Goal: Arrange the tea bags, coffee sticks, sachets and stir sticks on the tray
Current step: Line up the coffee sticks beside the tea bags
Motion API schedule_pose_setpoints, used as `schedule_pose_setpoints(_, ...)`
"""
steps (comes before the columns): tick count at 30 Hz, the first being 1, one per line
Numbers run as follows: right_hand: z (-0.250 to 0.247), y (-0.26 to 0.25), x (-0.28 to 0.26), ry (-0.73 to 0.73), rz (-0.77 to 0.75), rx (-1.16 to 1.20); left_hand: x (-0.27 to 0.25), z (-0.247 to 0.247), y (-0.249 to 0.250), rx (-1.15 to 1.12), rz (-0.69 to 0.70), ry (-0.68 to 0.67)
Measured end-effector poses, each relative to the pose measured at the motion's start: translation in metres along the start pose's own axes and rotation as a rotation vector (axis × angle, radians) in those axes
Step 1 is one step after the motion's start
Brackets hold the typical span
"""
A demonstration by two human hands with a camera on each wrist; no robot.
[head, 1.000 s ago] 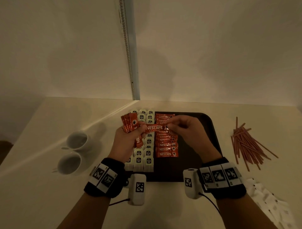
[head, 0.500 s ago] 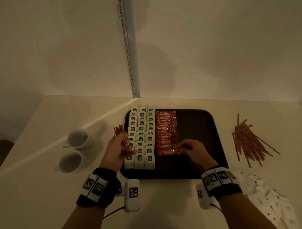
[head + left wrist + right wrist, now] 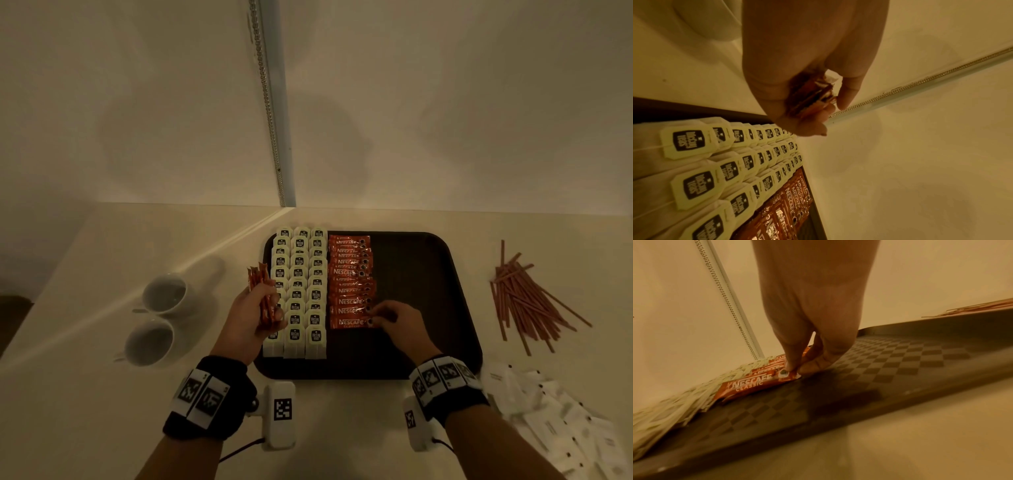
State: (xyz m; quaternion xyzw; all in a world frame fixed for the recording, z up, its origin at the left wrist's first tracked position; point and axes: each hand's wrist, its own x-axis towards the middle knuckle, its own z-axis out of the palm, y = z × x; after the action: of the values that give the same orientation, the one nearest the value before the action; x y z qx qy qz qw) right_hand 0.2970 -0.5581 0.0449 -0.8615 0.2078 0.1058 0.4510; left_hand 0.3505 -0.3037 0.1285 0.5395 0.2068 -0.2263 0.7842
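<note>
A dark tray (image 3: 428,342) holds three columns of white tea bags (image 3: 297,291) and one column of red coffee sticks (image 3: 349,274). My right hand (image 3: 394,318) pinches the right end of the nearest coffee stick (image 3: 349,322) (image 3: 748,384), which lies flat on the tray at the column's near end. My left hand (image 3: 253,315) hovers over the tray's left edge and grips a small bundle of coffee sticks (image 3: 262,294) (image 3: 812,95) upright. Brown stir sticks (image 3: 527,301) lie in a loose pile right of the tray, and white sachets (image 3: 565,425) lie at the near right.
Two white cups (image 3: 154,318) stand on the counter left of the tray. The tray's right half (image 3: 900,363) is bare checkered surface. A wall rises close behind the counter, with a vertical metal strip (image 3: 274,137).
My right hand carried one coffee stick from the left hand's bundle down to the near end of the column on the tray. My left hand drew back left with the bundle.
</note>
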Motion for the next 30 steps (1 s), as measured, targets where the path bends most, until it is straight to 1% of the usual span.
schedule_pose_setpoints(7, 0.0027, 0.0022, -0.0029, -0.005, 0.02, -0.023, 0.0001, -0.0022, -0.0007, 0.012, 0.004, -0.002)
schedule_pose_setpoints(13, 0.0054, 0.0013, -0.0022, 0.018, -0.004, -0.033, -0.0004, -0.0029, -0.0003, 0.024, 0.016, 0.002)
schedule_pose_setpoints(17, 0.0065, 0.0003, -0.0024, 0.02, -0.024, -0.08, -0.0018, -0.0024, -0.0003, 0.033, 0.021, 0.002)
schedule_pose_setpoints(24, 0.0068, 0.0024, -0.0017, 0.031, -0.03, -0.11, -0.0048, -0.0002, -0.0016, 0.052, 0.035, -0.024)
schedule_pose_setpoints(28, 0.0067, 0.0038, -0.0024, 0.03, -0.03, -0.125, -0.0058, 0.003, -0.0031, 0.058, 0.005, -0.028)
schedule_pose_setpoints(30, 0.0073, 0.0037, -0.0031, 0.031, -0.019, -0.117, -0.0062, 0.0058, -0.0038, 0.051, -0.015, -0.051)
